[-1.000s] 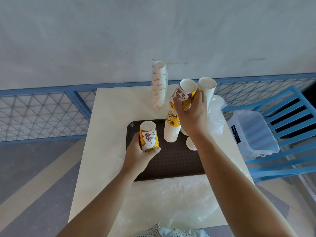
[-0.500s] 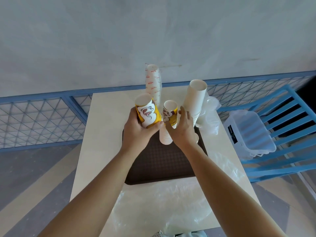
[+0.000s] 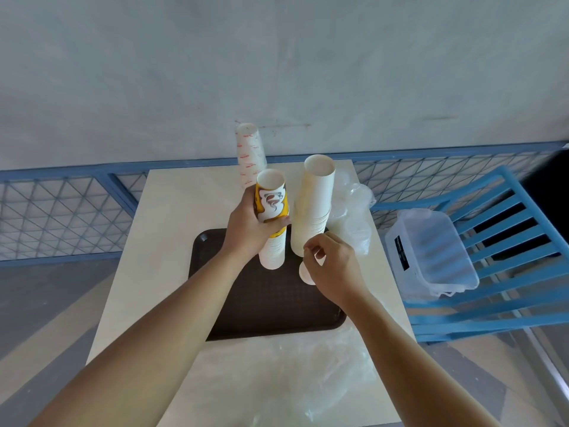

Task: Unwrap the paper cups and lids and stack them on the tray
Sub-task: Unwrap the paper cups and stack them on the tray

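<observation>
Two cup stacks stood upright on the tray (image 3: 271,309), long axes vertical, mouths up. At the far left of the group, behind the tray on the bench (image 3: 172,241), a red-printed stack (image 3: 251,152) stood in its wrap. The left hand (image 3: 249,229) gripped the yellow-printed stack (image 3: 271,204) about halfway up, fingers (image 3: 277,222) curled round the wall of its top cup; the stack's base rested on the tray's far half. Just beside it to the right stood the taller plain white stack (image 3: 314,204), not touched by either hand.

The right hand (image 3: 334,266) hung low in front of the white stack's base, fingers (image 3: 311,248) curled inward with thumb and forefinger close together. Whether they pinched anything could not be determined. A small white round item (image 3: 305,273) lay on the tray directly under this hand; the hand covered most of it, so cup or lid could not be told. The right hand was clearly the nearer to it.

Further right, crumpled clear wrap (image 3: 351,211) lay on the bench, its contents indistinct. Loose film (image 3: 292,380) covered the bench's near edge.
</observation>
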Motion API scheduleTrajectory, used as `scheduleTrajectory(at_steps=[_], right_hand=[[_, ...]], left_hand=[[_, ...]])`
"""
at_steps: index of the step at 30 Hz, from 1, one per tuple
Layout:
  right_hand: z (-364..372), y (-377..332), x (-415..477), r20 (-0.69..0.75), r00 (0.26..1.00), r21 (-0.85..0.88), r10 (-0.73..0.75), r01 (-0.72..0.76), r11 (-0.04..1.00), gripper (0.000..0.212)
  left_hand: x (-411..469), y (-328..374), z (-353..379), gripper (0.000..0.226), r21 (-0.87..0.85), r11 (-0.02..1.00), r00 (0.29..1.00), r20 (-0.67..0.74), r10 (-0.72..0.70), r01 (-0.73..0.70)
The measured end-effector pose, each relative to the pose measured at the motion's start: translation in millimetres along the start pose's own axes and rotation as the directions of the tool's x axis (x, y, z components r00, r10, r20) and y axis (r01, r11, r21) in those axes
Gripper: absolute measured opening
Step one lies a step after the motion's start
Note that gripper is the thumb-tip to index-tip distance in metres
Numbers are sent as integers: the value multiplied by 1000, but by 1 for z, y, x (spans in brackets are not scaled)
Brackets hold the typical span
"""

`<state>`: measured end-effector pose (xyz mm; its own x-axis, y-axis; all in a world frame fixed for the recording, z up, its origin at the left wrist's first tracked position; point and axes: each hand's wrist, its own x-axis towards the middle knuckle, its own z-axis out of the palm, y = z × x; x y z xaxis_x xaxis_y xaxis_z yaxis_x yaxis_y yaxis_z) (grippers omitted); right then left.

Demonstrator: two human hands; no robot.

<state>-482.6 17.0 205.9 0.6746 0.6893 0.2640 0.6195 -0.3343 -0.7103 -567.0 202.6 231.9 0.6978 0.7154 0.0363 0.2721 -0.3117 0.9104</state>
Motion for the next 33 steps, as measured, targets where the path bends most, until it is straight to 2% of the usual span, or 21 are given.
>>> scheduleTrajectory(at_steps=[5,13,19,24,26,30,33], right_hand=[[-9,16,4,29,998,-26,-51,52,998,4],[-19,12,6,64,990,33,-122,120,992,3],[-26,-19,15,19,979,174,-205,198,965,4],[-16,-66,20,9,966,315,-258,242,918,6],[-7,-86,23,14,960,389,-280,253,886,9],[24,-121,32,72,962,464,-265,203,862,19],[53,-137,44,133,968,464,-212,128,876,30]], left_hand=[[-4,-27,21,74,3,990,990,-16,-138,139],[5,-20,33,79,23,988,988,24,-152,151],[-5,-19,20,100,73,983,984,44,-173,169],[-19,-26,-9,103,125,968,976,-7,-218,217],[-24,-31,-25,95,136,967,977,-7,-215,214],[-31,-37,-57,52,189,965,983,-36,-180,183],[-33,-47,-82,43,158,969,982,-61,-181,189]])
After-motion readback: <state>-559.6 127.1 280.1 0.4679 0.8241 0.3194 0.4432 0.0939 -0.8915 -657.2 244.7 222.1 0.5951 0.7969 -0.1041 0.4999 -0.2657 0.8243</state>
